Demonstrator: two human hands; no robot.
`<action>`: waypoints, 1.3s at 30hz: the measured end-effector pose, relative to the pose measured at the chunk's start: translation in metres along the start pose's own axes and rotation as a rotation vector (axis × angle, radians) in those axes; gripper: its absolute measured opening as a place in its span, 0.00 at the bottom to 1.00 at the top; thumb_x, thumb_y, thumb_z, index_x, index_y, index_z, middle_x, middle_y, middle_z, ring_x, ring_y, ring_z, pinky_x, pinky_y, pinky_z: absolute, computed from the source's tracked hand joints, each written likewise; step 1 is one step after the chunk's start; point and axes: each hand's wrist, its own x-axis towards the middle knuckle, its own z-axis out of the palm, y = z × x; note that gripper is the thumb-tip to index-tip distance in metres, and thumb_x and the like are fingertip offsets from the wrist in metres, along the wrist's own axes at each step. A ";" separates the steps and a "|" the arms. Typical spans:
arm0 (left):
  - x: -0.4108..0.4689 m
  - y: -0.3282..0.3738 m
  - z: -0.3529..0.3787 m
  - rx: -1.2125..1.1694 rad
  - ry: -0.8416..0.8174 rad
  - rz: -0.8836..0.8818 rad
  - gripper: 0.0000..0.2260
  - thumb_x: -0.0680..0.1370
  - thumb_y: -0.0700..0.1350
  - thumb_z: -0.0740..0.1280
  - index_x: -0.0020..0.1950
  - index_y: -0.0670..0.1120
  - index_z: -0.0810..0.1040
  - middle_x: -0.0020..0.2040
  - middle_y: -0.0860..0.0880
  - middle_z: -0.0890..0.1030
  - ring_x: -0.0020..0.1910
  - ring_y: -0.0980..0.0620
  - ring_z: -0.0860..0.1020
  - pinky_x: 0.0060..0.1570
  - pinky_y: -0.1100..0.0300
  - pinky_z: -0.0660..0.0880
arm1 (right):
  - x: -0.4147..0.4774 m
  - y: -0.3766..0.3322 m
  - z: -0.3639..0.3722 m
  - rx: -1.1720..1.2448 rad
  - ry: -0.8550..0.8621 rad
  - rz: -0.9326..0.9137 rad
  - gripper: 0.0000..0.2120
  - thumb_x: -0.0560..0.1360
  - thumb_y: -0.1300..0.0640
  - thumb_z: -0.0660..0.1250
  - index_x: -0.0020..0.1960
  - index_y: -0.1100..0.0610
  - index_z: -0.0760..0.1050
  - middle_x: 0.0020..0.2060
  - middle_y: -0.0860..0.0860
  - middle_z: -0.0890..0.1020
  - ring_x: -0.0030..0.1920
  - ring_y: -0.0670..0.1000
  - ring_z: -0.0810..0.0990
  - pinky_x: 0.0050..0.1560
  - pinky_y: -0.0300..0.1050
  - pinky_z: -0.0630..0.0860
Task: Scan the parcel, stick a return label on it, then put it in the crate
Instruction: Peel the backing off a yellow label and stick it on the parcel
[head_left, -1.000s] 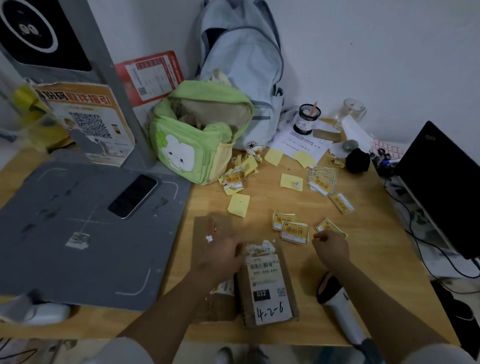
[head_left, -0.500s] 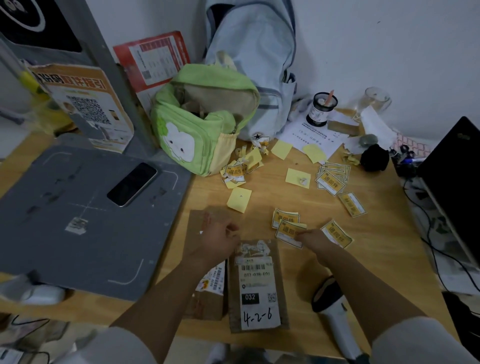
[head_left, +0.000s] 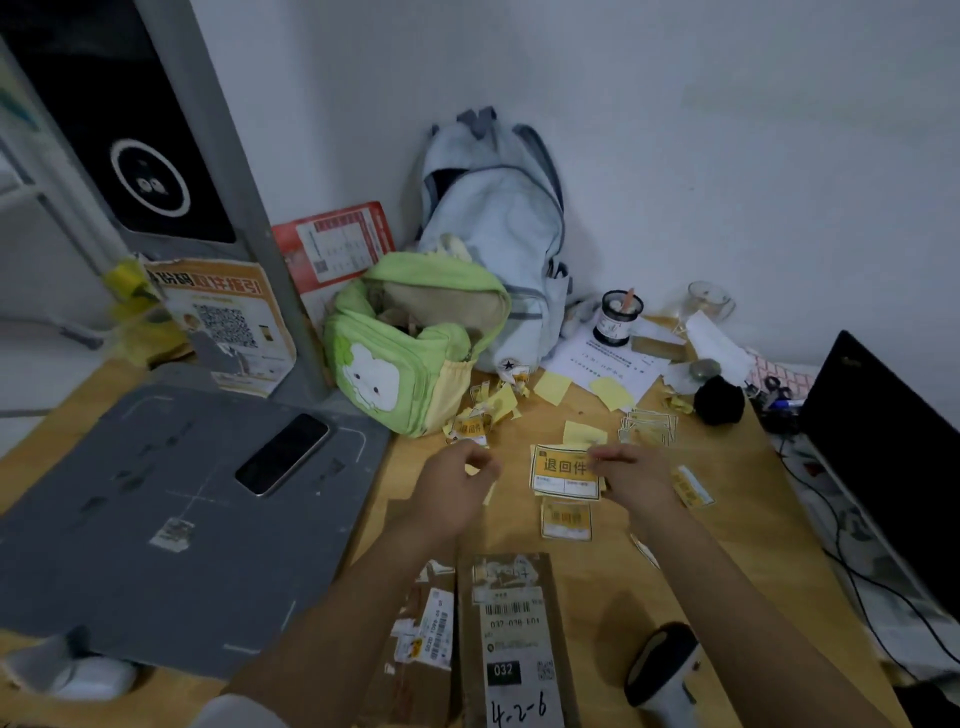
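A brown cardboard parcel (head_left: 514, 571) with a white shipping label marked 032 lies at the table's near edge, with a second flat parcel (head_left: 415, 639) touching its left side. My right hand (head_left: 636, 480) pinches a yellow return label (head_left: 561, 470) by its right edge, lifted above the table beyond the parcel. My left hand (head_left: 452, 486) hovers just left of the label with fingers curled and nothing visible in them. More return labels (head_left: 565, 521) lie on the wood. A handheld scanner (head_left: 662, 670) rests at the near right. No crate is in view.
A grey scanning platform (head_left: 130, 545) with a phone (head_left: 283, 453) fills the left. A green bag (head_left: 410, 358) and a pale backpack (head_left: 498, 239) stand at the back. Label scraps, sticky notes, a jar (head_left: 618, 318) and a black monitor (head_left: 893, 447) crowd the right side.
My right hand picked a return label off the table and raised it. My left hand left the parcel and rose toward the label. The camera tilted up.
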 end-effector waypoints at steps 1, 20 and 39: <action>0.001 0.010 -0.005 -0.004 0.012 0.041 0.09 0.77 0.48 0.66 0.50 0.43 0.80 0.47 0.50 0.81 0.51 0.49 0.79 0.51 0.54 0.75 | -0.007 -0.015 0.004 0.010 -0.015 -0.050 0.10 0.72 0.71 0.67 0.39 0.58 0.79 0.46 0.58 0.80 0.49 0.58 0.78 0.36 0.44 0.74; -0.032 0.219 -0.138 -0.271 0.423 0.450 0.08 0.75 0.43 0.70 0.37 0.51 0.77 0.36 0.53 0.80 0.36 0.56 0.77 0.41 0.57 0.76 | -0.168 -0.208 0.014 0.246 -0.239 -0.749 0.12 0.75 0.71 0.64 0.51 0.57 0.80 0.37 0.46 0.86 0.36 0.48 0.84 0.37 0.41 0.82; -0.061 0.226 -0.129 0.560 0.773 0.878 0.25 0.75 0.51 0.66 0.71 0.49 0.66 0.73 0.45 0.68 0.70 0.43 0.68 0.63 0.45 0.69 | -0.205 -0.226 0.001 0.323 -0.149 -0.864 0.11 0.71 0.73 0.67 0.37 0.59 0.76 0.37 0.55 0.83 0.32 0.48 0.80 0.32 0.37 0.78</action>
